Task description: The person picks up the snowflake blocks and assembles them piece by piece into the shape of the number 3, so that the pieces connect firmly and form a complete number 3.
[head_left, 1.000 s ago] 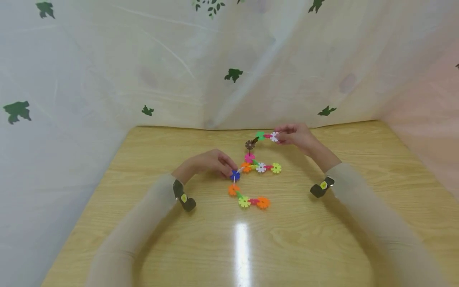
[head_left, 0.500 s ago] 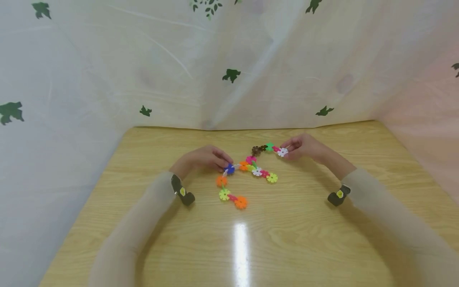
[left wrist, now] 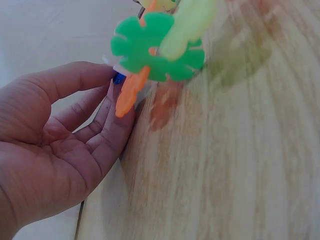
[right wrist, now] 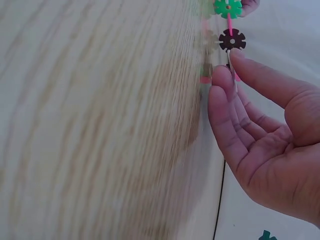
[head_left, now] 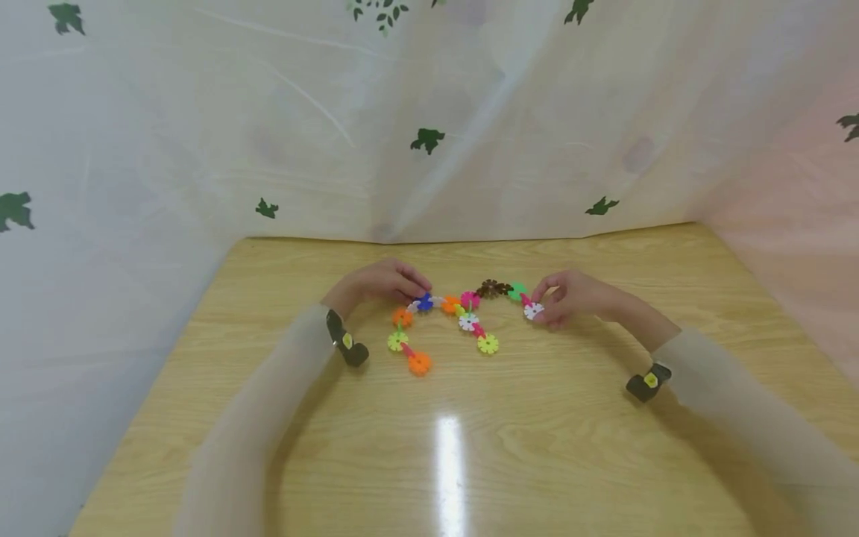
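A chain of colourful notched plastic discs [head_left: 452, 304], slotted together, lies crosswise between both hands, with two branches pointing toward me. My left hand [head_left: 385, 282] pinches a blue disc [head_left: 424, 302] near the chain's left bend. My right hand [head_left: 573, 294] pinches the white disc [head_left: 533, 310] at the right end. The left branch ends in an orange disc [head_left: 419, 363], the middle one in a yellow disc [head_left: 488, 344]. A green disc [left wrist: 157, 47] fills much of the left wrist view, mostly hiding the blue one. The right wrist view shows the white disc edge-on between thumb and fingers.
The chain is over a wooden table [head_left: 523, 447], its far edge meeting a pale curtain [head_left: 322, 149] with green leaf shapes. Black wrist cameras [head_left: 347, 341] are strapped over both sleeves. A bright reflection streaks the table's front middle.
The chain has turned clockwise, from running away from me to lying crosswise. My right hand has moved right and nearer to me, my left slightly farther away. Both kept their pinch.
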Tool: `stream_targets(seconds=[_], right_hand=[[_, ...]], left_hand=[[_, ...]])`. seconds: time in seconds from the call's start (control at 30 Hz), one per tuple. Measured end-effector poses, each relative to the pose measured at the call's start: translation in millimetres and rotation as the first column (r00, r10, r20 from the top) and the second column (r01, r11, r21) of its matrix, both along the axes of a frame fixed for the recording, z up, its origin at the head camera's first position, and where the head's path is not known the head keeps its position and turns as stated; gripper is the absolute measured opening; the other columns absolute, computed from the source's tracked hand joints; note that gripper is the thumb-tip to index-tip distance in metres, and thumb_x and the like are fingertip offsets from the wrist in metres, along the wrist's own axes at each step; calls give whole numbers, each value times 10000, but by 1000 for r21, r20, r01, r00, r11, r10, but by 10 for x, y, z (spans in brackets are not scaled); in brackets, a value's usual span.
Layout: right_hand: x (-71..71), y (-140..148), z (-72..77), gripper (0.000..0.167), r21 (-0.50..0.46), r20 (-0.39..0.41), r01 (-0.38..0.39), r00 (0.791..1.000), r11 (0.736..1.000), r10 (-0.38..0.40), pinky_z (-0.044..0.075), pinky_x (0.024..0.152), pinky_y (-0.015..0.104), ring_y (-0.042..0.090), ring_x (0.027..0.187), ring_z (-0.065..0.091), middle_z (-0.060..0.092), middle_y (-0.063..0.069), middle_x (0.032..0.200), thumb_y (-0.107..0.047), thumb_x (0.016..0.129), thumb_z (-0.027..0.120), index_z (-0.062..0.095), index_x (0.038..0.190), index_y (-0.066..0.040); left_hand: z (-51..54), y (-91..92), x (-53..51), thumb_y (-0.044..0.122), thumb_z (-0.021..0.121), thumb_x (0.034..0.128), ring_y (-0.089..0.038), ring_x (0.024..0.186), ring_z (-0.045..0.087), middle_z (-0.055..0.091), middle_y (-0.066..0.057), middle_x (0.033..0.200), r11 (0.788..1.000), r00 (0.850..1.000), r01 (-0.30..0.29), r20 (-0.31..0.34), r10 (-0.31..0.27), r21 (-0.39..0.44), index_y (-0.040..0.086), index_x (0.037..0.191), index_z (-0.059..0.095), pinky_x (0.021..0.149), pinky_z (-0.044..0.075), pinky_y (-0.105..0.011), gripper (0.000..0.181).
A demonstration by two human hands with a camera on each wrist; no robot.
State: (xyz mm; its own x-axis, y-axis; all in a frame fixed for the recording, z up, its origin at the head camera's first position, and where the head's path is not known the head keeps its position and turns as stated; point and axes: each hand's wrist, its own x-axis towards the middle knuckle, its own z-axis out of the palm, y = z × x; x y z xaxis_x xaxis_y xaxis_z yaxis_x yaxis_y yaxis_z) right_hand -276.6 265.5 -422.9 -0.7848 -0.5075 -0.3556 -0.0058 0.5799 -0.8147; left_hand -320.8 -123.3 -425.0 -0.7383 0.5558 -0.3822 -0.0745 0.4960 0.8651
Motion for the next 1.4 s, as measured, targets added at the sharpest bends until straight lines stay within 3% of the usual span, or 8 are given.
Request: stream_targets(seconds=[0.1,0.37,0.5,0.67,0.93,1.17,1.4], right_hand=[[-3,8,-4,391,13,8,-42,999,999,42,628,700,313,166,748,696,730,66,825,-166,880,806,615,1154,37],[-168,61,116,400,10,-47,-110,993,994,110,617,825,332,187,903,700,724,133,1065,-193,945,730,621,1261,26],[-295,75,166,427,-28,-53,-114,992,993,113,611,898,321,182,991,712,698,194,1188,-161,966,702,582,1326,35],[-418,82,161,461,-41,-16,-170,985,985,169,591,937,319,216,1055,708,674,224,1258,-96,952,704,559,1375,18],[-540,50,71,504,-37,22,-250,968,968,251,564,961,288,192,1126,685,666,209,1306,-110,951,714,547,1419,-27],[-562,-19,16,489,-40,50,-236,970,971,237,586,903,295,179,1026,680,689,156,1174,-82,930,732,574,1388,-20],[-557,-63,13,463,-78,69,-225,971,971,230,599,859,280,148,940,685,713,79,1045,-23,919,723,574,1351,47]], left_hand=[[0,-8,-7,66,656,972,-81,892,703,752,-69,1125,1000,1000,-24,1,24,7,-56,1301,639,842,614,-257,351],[6,-117,112,67,587,1013,-93,858,711,680,-251,1242,993,994,-95,-52,98,67,-110,1341,552,870,630,-325,375],[15,-239,200,85,611,1002,-90,878,711,716,-212,1181,994,990,-105,-87,108,30,-89,1308,584,845,625,-299,354],[56,-387,324,127,655,973,-109,873,706,757,-99,1063,996,992,-79,-99,74,-49,-50,1266,639,813,609,-279,343],[102,-554,509,196,724,940,-147,884,696,750,-45,1004,989,999,36,-35,-41,-145,31,1136,712,842,609,-290,257],[105,-548,603,124,797,867,-157,868,699,758,-32,958,991,997,66,42,-61,-119,29,1116,702,848,604,-303,284],[73,-511,635,190,862,812,-183,917,696,771,-46,982,981,997,75,7,-75,-180,93,1116,698,900,564,-314,359]])
